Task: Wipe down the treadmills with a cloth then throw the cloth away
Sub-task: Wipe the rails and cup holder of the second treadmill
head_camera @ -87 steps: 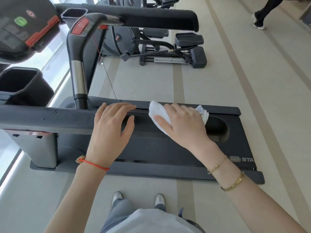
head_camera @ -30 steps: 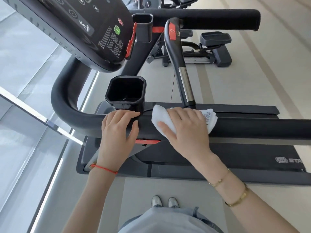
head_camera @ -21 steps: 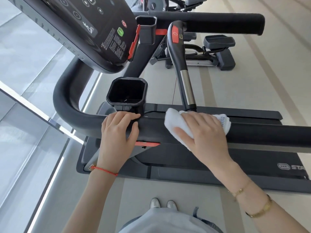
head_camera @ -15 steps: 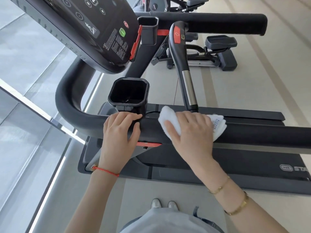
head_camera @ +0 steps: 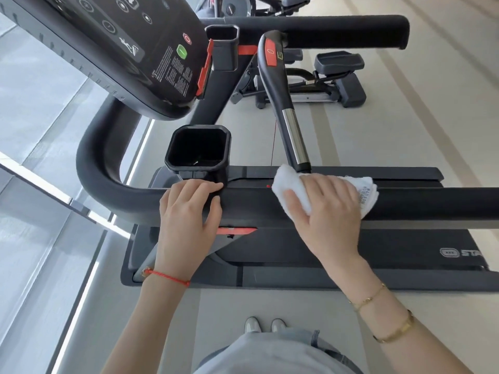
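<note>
Since 0.5 s ago the right hand (head_camera: 328, 211) has slid the soft, light white folded cloth (head_camera: 291, 184) rightward along the black padded handrail (head_camera: 432, 203), fingers curled on it, while the left hand (head_camera: 186, 220) rests flat.

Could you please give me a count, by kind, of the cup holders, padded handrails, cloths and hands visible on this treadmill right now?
Cup holders: 2, the near cup holder and the far cup holder.
Padded handrails: 2, the near handrail and the far handrail.
Cloths: 1, the white cloth.
Hands: 2, the left hand and the right hand.
Total: 7
</note>
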